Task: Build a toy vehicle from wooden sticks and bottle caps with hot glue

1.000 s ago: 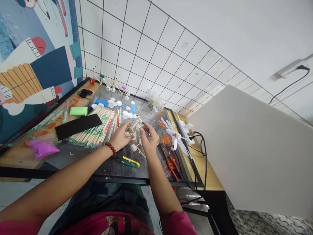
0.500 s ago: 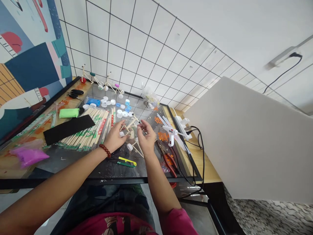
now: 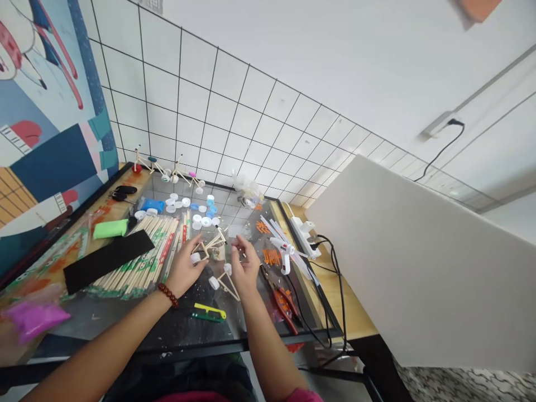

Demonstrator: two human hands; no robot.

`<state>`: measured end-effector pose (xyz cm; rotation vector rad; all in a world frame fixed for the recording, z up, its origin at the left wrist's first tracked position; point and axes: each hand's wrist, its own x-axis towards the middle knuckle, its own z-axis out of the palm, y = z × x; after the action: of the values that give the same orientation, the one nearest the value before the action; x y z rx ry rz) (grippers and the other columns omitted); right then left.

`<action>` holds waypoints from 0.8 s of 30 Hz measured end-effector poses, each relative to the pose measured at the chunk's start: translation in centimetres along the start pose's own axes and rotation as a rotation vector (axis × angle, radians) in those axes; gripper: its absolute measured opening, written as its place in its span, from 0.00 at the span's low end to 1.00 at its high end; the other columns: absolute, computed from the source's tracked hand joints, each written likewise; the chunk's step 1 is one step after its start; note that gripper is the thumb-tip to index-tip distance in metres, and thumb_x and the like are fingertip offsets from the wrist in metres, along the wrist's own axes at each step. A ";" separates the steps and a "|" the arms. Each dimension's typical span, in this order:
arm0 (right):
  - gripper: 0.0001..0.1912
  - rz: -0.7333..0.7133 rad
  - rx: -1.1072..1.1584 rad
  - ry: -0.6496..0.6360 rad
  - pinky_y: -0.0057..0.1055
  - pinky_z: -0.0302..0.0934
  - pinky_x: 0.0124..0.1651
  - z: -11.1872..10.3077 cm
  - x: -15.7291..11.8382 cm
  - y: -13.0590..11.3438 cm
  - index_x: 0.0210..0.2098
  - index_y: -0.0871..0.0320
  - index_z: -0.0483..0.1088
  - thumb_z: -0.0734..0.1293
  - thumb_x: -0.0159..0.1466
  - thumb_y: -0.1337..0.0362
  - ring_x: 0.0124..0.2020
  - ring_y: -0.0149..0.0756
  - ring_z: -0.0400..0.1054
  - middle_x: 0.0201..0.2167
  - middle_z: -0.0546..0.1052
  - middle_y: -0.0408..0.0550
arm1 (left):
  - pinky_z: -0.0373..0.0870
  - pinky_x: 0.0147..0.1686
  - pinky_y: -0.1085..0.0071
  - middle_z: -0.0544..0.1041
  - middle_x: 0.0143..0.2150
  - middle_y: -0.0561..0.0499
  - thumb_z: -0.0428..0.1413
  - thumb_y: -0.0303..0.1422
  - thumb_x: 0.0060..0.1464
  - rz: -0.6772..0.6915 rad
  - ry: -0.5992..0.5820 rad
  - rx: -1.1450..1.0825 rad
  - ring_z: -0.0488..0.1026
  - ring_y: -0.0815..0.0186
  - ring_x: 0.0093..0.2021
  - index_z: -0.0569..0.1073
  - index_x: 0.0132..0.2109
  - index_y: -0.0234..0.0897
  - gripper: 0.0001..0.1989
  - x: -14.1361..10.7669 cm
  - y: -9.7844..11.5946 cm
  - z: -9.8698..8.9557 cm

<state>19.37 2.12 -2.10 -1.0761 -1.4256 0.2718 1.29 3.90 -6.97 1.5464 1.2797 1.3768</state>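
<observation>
Currently the left hand [image 3: 186,268] pinches a wooden-stick frame [image 3: 215,241], with the right hand [image 3: 246,267], grip impossible to tell, at its three o'clock.

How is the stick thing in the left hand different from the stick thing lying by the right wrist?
The first stick frame is held in the left hand; the second stick frame lies on the table. The first has black ends on it; the second shows none. The first shows one white cap, partly behind fingers; the second shows two. Both have pale sticks.
</observation>
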 end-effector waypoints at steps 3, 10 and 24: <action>0.16 0.038 0.010 0.010 0.40 0.73 0.50 -0.5 0.0 0.4 0.55 0.57 0.75 0.65 0.70 0.63 0.43 0.39 0.78 0.42 0.83 0.52 | 0.72 0.64 0.51 0.77 0.64 0.40 0.62 0.34 0.53 -0.022 -0.029 0.034 0.74 0.50 0.65 0.68 0.66 0.41 0.33 -0.2 0.4 -0.3; 0.16 0.148 0.029 -0.049 0.38 0.73 0.47 -0.7 0.0 -0.1 0.55 0.55 0.76 0.68 0.69 0.62 0.42 0.40 0.78 0.42 0.83 0.51 | 0.71 0.64 0.50 0.76 0.62 0.40 0.61 0.34 0.57 -0.040 -0.068 0.113 0.74 0.51 0.64 0.66 0.67 0.42 0.32 -0.6 1.6 -0.7; 0.33 0.170 -0.012 0.105 0.56 0.76 0.32 -6.9 -2.8 -4.6 0.54 0.18 0.73 0.74 0.56 0.63 0.46 0.56 0.79 0.38 0.81 0.41 | 0.68 0.68 0.46 0.68 0.70 0.38 0.61 0.39 0.60 -0.078 -0.054 0.125 0.69 0.49 0.69 0.60 0.71 0.45 0.35 -1.6 0.2 -0.6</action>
<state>22.86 -5.41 0.83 -1.2061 -1.2463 0.3239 0.82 2.20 -7.16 1.5880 1.4011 1.2184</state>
